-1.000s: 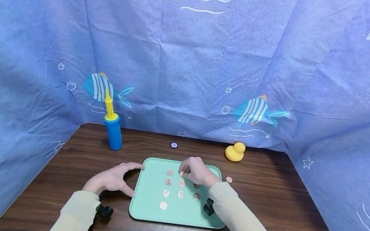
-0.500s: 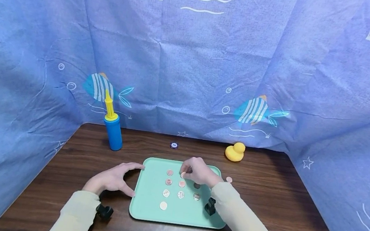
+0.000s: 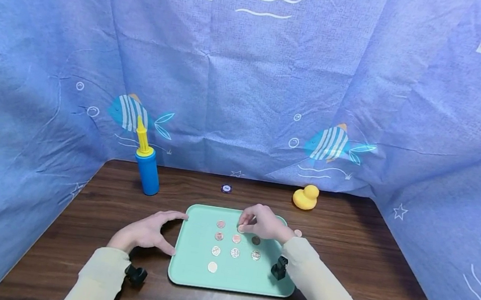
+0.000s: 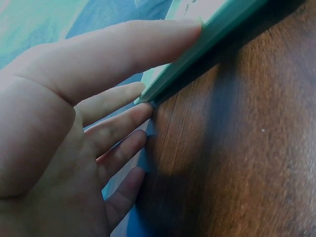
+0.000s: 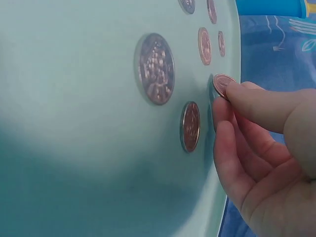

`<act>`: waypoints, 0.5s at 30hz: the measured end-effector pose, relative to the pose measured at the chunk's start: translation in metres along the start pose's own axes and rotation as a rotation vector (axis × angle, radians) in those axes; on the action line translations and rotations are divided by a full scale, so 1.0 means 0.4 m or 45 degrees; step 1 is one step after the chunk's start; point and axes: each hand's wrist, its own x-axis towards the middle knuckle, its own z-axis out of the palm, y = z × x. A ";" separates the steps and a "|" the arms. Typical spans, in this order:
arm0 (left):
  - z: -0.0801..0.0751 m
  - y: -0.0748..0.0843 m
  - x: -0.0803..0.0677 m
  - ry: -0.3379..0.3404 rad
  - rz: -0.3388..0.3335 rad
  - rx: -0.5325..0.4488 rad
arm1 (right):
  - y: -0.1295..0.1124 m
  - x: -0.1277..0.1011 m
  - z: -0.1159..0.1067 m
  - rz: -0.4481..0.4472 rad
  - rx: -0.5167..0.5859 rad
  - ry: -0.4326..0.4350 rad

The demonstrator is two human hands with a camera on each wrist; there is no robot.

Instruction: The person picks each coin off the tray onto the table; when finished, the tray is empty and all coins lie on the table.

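My right hand (image 3: 260, 222) is over the back of the mint-green tray (image 3: 270, 288), pinching a copper coin (image 5: 223, 85) between thumb and fingertips. In the right wrist view that coin is tilted, its lower edge close to the tray; whether it touches cannot be told. Several coins lie flat in rough rows, among them a copper coin (image 3: 236, 238), a silver coin (image 3: 234, 253) and, nearest the front, a pale coin (image 3: 212, 267). At the tray's left side, my left hand (image 3: 145, 231) spreads its thumb and fingers, with the thumb tip (image 4: 190, 30) on the rim.
Just beyond the tray's right edge, a coin (image 3: 298, 233) lies on the dark wooden table (image 3: 346, 250). Farther back stand a blue and yellow hand pump (image 3: 147, 170), a poker chip (image 3: 226, 188) and a yellow rubber duck (image 3: 305, 197). A blue fish-patterned cloth (image 3: 249, 85) hangs behind.
My right hand has shifted slightly to the right with the pinched coin. The left hand, the tray and the coins lying on it stay where they were.
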 end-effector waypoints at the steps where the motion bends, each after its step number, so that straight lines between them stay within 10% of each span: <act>1: 0.000 0.000 0.000 0.001 -0.001 0.002 | 0.003 -0.003 -0.002 0.003 0.003 0.000; 15: -0.001 0.004 -0.001 -0.007 -0.025 0.006 | 0.053 -0.061 -0.036 0.055 0.051 0.001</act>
